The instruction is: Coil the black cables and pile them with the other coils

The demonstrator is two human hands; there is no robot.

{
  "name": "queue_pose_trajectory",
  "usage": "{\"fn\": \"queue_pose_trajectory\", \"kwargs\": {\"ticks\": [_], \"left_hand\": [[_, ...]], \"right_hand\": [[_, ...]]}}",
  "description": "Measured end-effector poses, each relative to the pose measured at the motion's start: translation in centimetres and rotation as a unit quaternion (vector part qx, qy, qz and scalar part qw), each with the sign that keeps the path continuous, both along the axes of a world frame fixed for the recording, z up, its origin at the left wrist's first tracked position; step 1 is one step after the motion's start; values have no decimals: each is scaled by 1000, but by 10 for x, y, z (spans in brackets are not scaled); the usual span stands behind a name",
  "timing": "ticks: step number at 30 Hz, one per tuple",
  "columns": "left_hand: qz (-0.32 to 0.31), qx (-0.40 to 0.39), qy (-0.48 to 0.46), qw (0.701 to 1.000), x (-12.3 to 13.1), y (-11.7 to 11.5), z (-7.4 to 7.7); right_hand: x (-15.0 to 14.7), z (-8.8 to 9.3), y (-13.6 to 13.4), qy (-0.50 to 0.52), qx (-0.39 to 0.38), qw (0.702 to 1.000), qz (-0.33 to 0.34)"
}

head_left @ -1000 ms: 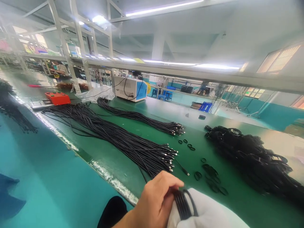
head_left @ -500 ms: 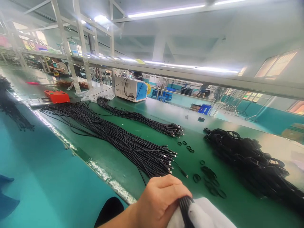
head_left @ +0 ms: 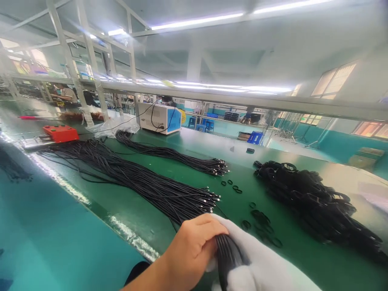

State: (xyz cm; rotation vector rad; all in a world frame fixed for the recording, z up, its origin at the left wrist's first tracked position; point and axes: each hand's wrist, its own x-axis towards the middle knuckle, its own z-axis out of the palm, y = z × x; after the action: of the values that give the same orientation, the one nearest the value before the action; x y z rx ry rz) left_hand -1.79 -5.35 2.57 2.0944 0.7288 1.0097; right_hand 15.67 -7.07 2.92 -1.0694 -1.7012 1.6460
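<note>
My bare left hand (head_left: 194, 246) is closed around a looped black cable (head_left: 226, 254) at the bottom centre. My right hand (head_left: 257, 250), in a white glove, grips the same cable from the right, its fingers wrapped over the strands. Part of the loop is hidden under both hands and below the frame. Just beyond them lies a big bundle of straight black cables (head_left: 145, 182), its silvery connector ends pointing toward me. Several small black rings (head_left: 262, 220) lie to the right of the hands.
A second cable bundle (head_left: 176, 152) lies farther back. Coiled black cables are heaped in a pile (head_left: 303, 198) at the right. A red control box (head_left: 60, 133) and a white-and-blue machine (head_left: 159, 117) stand on the green table (head_left: 127, 214). A shelf rail (head_left: 212, 91) crosses above.
Both hands have shifted slightly left and up in view with the cable. The gloved hand has come further over the loop, close against my left hand. The camera view has turned slightly.
</note>
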Motion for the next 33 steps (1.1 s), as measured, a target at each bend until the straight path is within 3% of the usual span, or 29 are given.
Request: {"fn": "queue_pose_trajectory", "kwargs": {"ticks": [5, 11, 16, 20, 27, 33], "left_hand": [[62, -24, 26, 997, 6, 2, 3], [133, -112, 55, 983, 19, 9, 5], [182, -60, 89, 977, 28, 17, -3], [195, -54, 87, 975, 32, 20, -6], [193, -218, 45, 956, 34, 26, -17], [183, -231, 93, 951, 37, 31, -26]], "right_hand": [[-6, 2, 10, 67, -42, 997, 0], [5, -17, 17, 250, -111, 961, 34], [11, -33, 21, 260, -123, 958, 18], [10, -36, 23, 277, -123, 953, 13], [5, -40, 26, 271, -123, 955, 5], [5, -43, 27, 241, -128, 962, 9]]}}
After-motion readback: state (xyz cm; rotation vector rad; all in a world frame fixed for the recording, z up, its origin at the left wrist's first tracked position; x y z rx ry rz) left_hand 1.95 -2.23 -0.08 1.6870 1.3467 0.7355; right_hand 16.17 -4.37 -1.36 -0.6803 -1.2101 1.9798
